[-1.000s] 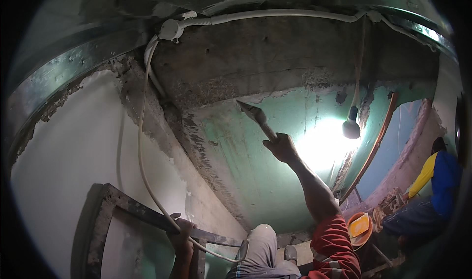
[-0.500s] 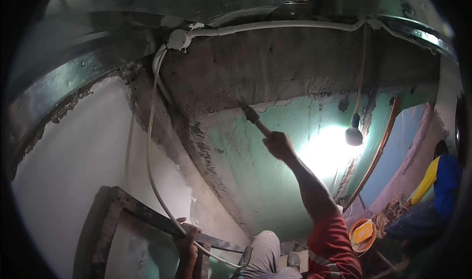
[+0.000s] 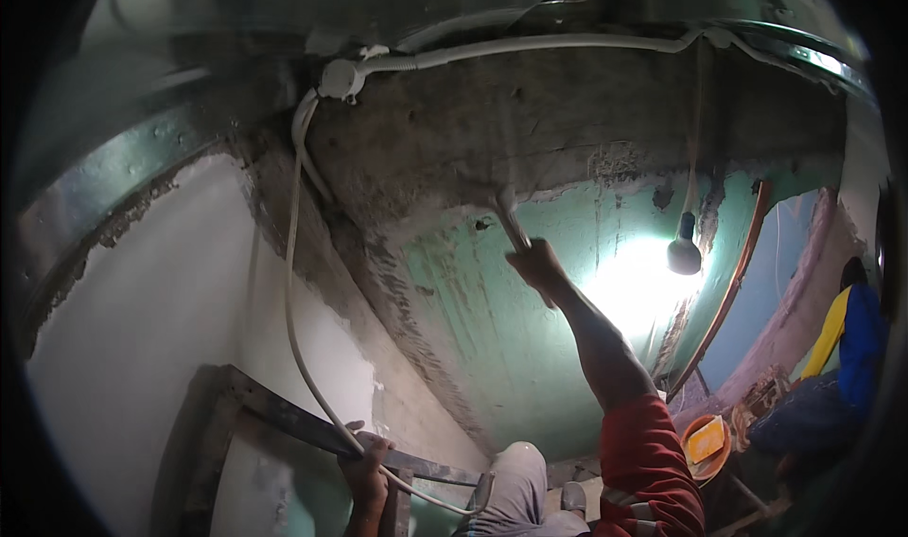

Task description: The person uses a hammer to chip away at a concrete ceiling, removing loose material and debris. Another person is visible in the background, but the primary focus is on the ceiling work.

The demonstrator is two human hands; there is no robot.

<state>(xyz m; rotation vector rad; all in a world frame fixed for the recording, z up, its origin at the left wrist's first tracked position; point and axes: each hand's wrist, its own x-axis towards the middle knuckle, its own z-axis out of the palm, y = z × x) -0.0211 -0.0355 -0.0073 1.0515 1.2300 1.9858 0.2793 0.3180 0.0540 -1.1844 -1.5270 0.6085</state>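
Raised toward the far wall, my right hand (image 3: pixel 537 270) is closed round the handle of a hammer (image 3: pixel 512 223). The hammer's head is smeared by motion near the ragged edge where green paint (image 3: pixel 473 348) meets bare grey concrete (image 3: pixel 454 121). A small dark chip mark (image 3: pixel 483 224) sits just left of the tool. Low on the left, my left hand (image 3: pixel 367 469) wraps round the dark bar of a frame (image 3: pixel 293 423). A pale cable (image 3: pixel 295 319) hangs past that hand and crosses it.
A lit bulb in a dark holder (image 3: pixel 683 253) hangs right of my forearm. White conduit (image 3: pixel 539 45) runs overhead from a round junction box (image 3: pixel 340 80). An orange bucket (image 3: pixel 726 457) with a yellow item stands lower right, near another person in blue and yellow (image 3: pixel 856 348).
The hammer has swung to the right and its handle stands steeper. A dark chip mark now shows on the wall where its head was. My left hand keeps its grip on the frame.
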